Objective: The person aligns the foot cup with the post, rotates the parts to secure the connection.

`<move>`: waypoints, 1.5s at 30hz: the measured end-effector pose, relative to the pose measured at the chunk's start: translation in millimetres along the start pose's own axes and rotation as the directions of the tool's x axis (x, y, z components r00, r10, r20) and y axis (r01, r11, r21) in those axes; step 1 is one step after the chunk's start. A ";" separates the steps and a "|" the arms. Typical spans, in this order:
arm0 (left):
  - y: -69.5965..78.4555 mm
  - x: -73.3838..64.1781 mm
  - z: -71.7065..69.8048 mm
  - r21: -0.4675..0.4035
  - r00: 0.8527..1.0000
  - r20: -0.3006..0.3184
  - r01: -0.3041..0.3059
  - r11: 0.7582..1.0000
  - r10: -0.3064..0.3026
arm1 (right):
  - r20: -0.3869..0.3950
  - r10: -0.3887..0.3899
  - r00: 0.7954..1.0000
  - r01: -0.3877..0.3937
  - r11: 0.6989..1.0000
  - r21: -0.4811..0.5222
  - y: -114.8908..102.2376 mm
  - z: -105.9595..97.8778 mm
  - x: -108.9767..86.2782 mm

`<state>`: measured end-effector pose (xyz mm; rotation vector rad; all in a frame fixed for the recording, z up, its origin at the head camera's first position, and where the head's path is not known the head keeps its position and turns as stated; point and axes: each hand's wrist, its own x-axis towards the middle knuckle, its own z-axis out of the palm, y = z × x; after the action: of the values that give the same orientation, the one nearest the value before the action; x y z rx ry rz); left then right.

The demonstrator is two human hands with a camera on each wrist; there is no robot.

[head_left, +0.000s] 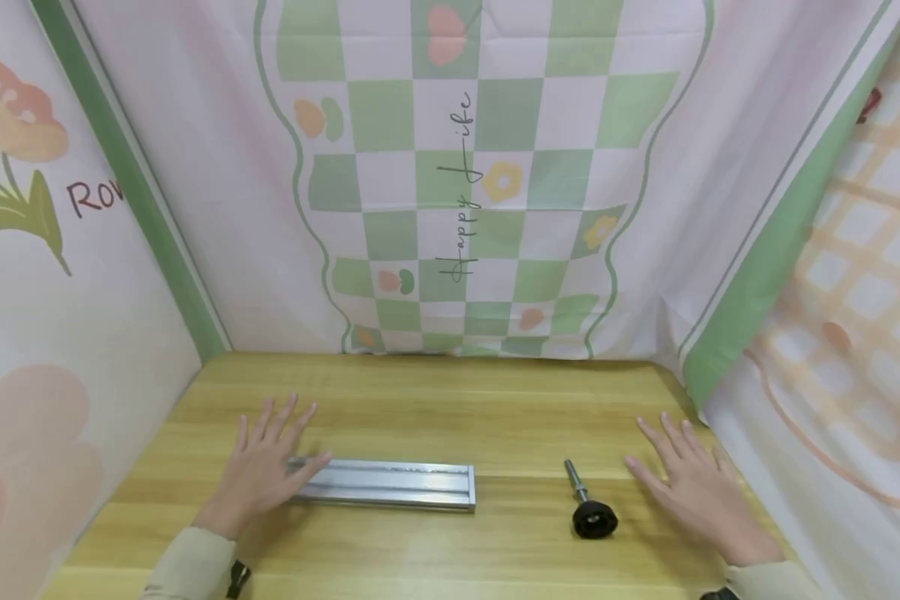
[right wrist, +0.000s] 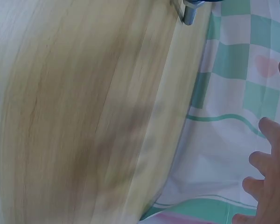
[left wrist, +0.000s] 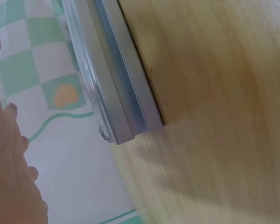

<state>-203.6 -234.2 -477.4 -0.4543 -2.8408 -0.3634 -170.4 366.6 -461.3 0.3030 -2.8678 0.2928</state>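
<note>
My left hand (head_left: pixel 258 475), fingers spread, hovers over the left end of a silver aluminium profile (head_left: pixel 397 483) and hides that end in the head view. The left wrist view shows the slotted bar (left wrist: pixel 116 70) lying on the wood, with the hand (left wrist: pixel 11 158) off to its side. On the right lies a bolt with a black knob (head_left: pixel 594 518), its threaded metal shank pointing away from me. My right hand (head_left: pixel 693 487) is spread just right of it and holds nothing. Only the shank tip (right wrist: pixel 189 15) shows at the top of the right wrist view.
Both things lie on a wooden table (head_left: pixel 420 558). Behind it hangs a green-and-white checked cloth (head_left: pixel 487 242), with more printed cloth at the left (head_left: pixel 37 333) and right (head_left: pixel 855 350) sides. The table's back edge meets the hanging cloth.
</note>
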 end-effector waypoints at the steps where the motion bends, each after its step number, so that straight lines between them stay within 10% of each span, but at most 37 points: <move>1: -0.2 0.0 1.2 -0.002 1.000 -0.002 -0.002 1.000 0.002 | 0.001 -0.002 1.000 0.002 1.000 0.001 -1.1 0.2 0.1; 17: 11.5 4.7 9.9 -0.067 0.999 0.031 -0.029 0.997 0.031 | 0.063 -0.036 0.997 0.032 0.998 0.051 -36.7 -3.0 18.1; 45: 43.0 18.8 35.3 -0.130 0.963 0.056 -0.254 0.958 0.263 | 0.062 -0.244 0.968 0.232 0.961 0.153 -107.8 33.0 28.8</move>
<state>-213.6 -179.6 -496.6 -0.8708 -2.7887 -0.4773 -180.3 250.7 -466.7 0.6968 -2.8532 0.4523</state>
